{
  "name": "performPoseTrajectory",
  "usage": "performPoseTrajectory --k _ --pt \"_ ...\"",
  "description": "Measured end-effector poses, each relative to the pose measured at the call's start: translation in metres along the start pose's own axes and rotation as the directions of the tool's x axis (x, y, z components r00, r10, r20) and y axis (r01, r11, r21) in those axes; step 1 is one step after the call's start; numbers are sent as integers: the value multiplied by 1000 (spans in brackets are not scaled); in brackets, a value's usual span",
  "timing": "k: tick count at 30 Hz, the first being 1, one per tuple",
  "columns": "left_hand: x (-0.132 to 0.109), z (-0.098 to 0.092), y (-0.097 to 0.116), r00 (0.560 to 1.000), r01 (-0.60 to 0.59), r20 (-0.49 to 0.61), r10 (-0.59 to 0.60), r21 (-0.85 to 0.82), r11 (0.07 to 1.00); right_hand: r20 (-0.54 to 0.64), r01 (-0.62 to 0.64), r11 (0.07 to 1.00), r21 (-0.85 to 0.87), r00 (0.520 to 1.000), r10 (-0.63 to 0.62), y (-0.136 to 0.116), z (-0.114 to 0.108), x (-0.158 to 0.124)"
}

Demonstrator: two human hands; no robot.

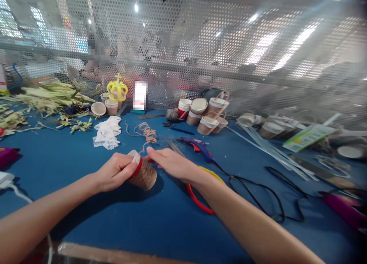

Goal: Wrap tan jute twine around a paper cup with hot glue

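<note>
My left hand (116, 172) is closed around the rim end of a tilted paper cup (146, 176). Brown twine covers much of the cup's side, and a red band shows near its rim. My right hand (170, 162) is at the cup's far side, its fingertips pinched on the twine beside the rim; they are partly hidden. From there the strand leads back to a loose coil of twine (147, 132) on the table. Beneath my right forearm lies a pair of scissors with a red and yellow handle (197, 202), partly covered.
A blue and red glue gun (200, 148) with a black cord lies right of the coil. Crumpled white cloth (108, 133) lies left. Several wrapped cups (208, 124) stand behind, near a perforated metal screen (177, 46). Clear glue sticks (272, 151) lie right, corn husks (54, 93) left.
</note>
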State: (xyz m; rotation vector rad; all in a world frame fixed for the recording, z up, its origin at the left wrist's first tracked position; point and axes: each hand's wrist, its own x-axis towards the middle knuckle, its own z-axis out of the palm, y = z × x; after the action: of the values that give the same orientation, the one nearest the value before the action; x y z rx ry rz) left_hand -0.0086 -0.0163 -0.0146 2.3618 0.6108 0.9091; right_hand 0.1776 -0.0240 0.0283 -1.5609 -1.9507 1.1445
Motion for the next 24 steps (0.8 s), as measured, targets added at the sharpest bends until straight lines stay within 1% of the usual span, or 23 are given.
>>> performPoseTrajectory --k 2,3,5,6,8,10,12,14,16,18,20,24 --pt "0 -1 2 999 -37 14 36 21 999 79 9 976 216 997 -27 -2 13 7" --pt "1 -1 3 999 -46 18 46 29 999 91 6 939 345 995 -40 -2 18 10" --pt "1 -1 3 999 -50 14 50 42 998 65 12 821 571 996 -60 -1 24 16" --pt "1 -1 3 999 -50 13 50 47 998 30 28 768 640 998 -61 0 25 18" --pt "2 -1 2 998 -55 12 54 51 997 -38 66 706 705 998 -55 -1 27 18" --pt "2 -1 2 999 -50 16 49 52 997 -84 94 668 738 995 -47 -2 27 16" --pt "2 0 1 1000 -16 19 16 45 999 -128 123 650 750 991 -41 -4 25 13" --pt "2 0 1 998 54 13 -54 9 998 -172 156 646 748 984 -38 -3 23 9" --pt "1 1 2 988 151 -3 -151 -66 986 -220 195 666 720 974 -48 -2 21 5" --pt "0 2 3 966 253 -8 -258 -174 952 -264 230 707 669 962 -63 0 19 2" --pt "0 4 4 934 344 11 -356 -284 895 -299 258 747 613 951 -82 2 18 -2" --pt "2 6 5 866 469 58 -497 -439 766 -342 310 786 535 930 -134 3 16 -7"
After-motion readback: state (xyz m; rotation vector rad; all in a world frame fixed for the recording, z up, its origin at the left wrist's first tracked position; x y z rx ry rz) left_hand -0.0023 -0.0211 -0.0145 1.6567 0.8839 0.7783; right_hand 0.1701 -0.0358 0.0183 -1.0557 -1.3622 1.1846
